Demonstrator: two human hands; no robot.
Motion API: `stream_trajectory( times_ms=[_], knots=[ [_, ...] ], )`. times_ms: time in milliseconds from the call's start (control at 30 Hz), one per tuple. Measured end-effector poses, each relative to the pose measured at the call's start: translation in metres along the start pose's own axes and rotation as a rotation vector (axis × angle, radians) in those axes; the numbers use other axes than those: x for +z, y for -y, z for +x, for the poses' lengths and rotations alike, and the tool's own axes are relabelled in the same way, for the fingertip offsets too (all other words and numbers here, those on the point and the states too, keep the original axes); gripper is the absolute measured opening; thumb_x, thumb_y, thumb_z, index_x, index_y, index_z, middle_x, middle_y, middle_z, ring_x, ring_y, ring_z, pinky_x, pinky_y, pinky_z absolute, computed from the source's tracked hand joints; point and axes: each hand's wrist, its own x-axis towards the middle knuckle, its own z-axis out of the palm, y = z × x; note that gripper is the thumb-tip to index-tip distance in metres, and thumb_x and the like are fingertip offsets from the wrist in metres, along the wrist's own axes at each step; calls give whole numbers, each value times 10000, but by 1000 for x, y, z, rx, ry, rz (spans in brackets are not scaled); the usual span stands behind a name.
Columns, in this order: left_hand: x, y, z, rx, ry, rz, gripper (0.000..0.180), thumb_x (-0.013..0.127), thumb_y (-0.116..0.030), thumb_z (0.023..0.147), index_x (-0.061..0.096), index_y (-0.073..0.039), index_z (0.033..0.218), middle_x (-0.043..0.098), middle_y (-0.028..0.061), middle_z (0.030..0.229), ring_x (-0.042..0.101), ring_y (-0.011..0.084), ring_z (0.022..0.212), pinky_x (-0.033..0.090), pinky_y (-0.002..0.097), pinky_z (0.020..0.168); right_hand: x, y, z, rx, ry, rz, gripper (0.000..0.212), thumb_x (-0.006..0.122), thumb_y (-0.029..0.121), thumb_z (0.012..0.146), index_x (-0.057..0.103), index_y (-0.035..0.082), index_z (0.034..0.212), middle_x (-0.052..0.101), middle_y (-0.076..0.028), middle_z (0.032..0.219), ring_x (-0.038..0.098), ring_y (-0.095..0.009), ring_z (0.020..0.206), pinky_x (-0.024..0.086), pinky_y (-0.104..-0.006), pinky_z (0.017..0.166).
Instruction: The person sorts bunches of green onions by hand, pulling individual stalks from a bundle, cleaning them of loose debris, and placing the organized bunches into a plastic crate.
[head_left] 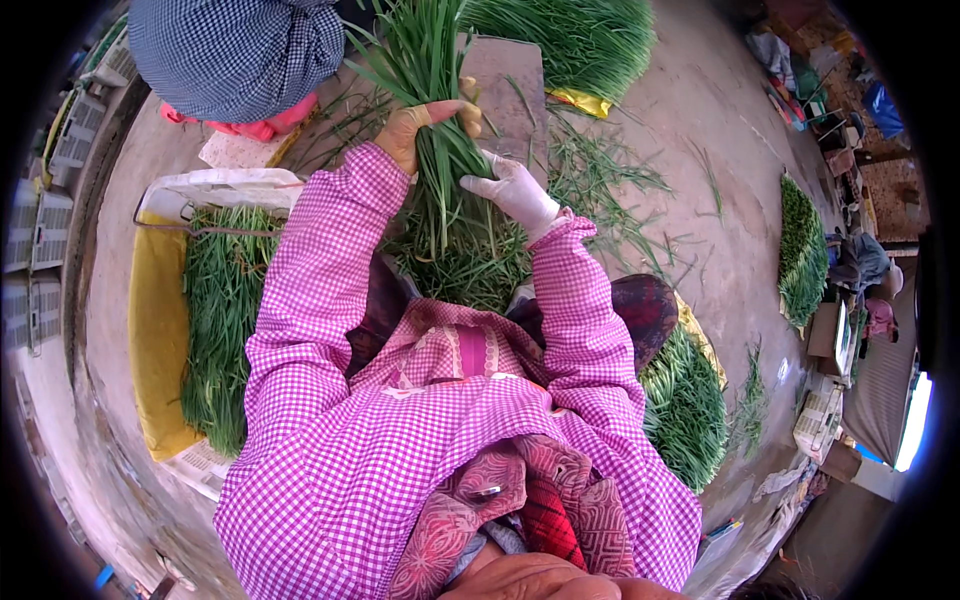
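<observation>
1. Loose cut leaves are lying just before the person's lap.
2. The white-gloved right hand is touching the chive bunch; whether it is gripping, I cannot tell.
3. The left hand is clamping around the bunch, holding it above those leaves.
4. Beyond, a larger chive pile is lying beside a flat board.

A crate blocks left of the held leaves; floor opens rightward.
</observation>
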Motion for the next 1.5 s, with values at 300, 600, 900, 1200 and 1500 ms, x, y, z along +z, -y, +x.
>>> stream_trajectory(
  times_ms=[300, 600, 900, 1200, 1500],
  knots=[
    [-36, -29, 3, 185, -328, -104, 273, 555, -49, 857, 550, -6, 1126, 610, 73, 799, 620, 246, 758, 543, 415, 688, -10, 43, -23, -508, -409, -446, 459, 677, 17, 748, 606, 138, 1185, 561, -90, 1259, 503, -213, 1152, 408, -320, 971],
    [-20, -32, 2, 339, -725, -173, 148, 677, -33, 786, 604, -5, 912, 634, 96, 751, 616, 250, 671, 529, 394, 648, 16, 13, -23, -563, -470, -1183, 75, 597, 147, 694, 600, 170, 766, 640, 82, 966, 531, -169, 1055, 289, -417, 1020],
    [-40, -65, -5, 603, -885, -283, 146, 665, -7, 782, 582, -14, 902, 626, 92, 761, 605, 235, 652, 533, 378, 623, -40, -49, -80, 145, -331, -1464, 243, 645, 257, 804, 664, 139, 1015, 655, -12, 1030, 597, -201, 998, 425, -407, 909],
    [-23, -32, 1, 467, -886, -207, 151, 665, 35, 751, 596, 9, 883, 629, 111, 776, 625, 244, 677, 552, 381, 645, 39, 17, -10, -472, -573, -978, 160, 649, 288, 803, 660, 129, 794, 642, -55, 702, 622, -262, 683, 482, -374, 629],
    [-37, -51, -9, 559, -669, -325, 173, 588, -2, 802, 557, -54, 965, 632, 114, 865, 605, 294, 840, 499, 475, 801, -1, -27, -32, -3, -489, 56, 226, 585, 239, 902, 663, 56, 1008, 693, -72, 880, 649, -134, 814, 498, -269, 753]
  ],
)
